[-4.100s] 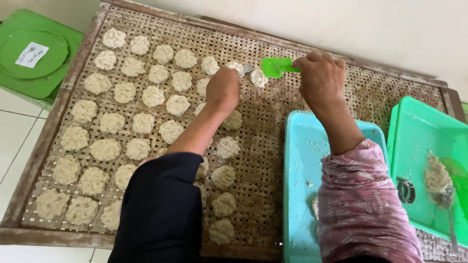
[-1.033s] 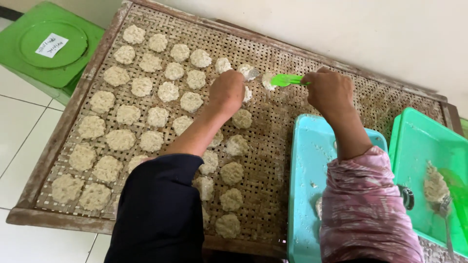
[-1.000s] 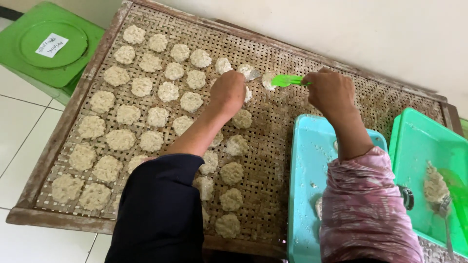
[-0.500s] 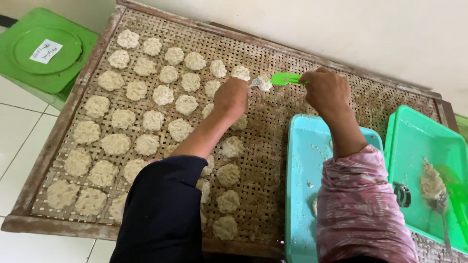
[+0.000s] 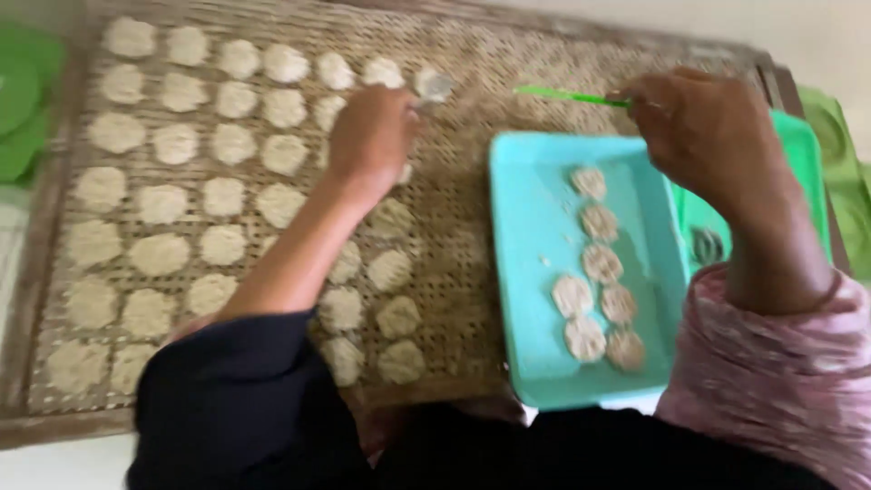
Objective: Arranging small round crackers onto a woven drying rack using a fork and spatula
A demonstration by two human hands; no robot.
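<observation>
I see a pale wall (image 5: 635,11) along the far edge — and light floor (image 5: 54,463) near left, softly, evenly lit.

Green spatula (image 5: 567,94): thin, flat, bright green, blurred; being held level at its right end, its blade being pointed left above the woven tray (image 5: 472,272).

Pale dough rounds (image 5: 163,204): flattened, off-white, being laid out in rows across the woven tray. One further piece (image 5: 434,84) is being touched at the top row's right end.
</observation>
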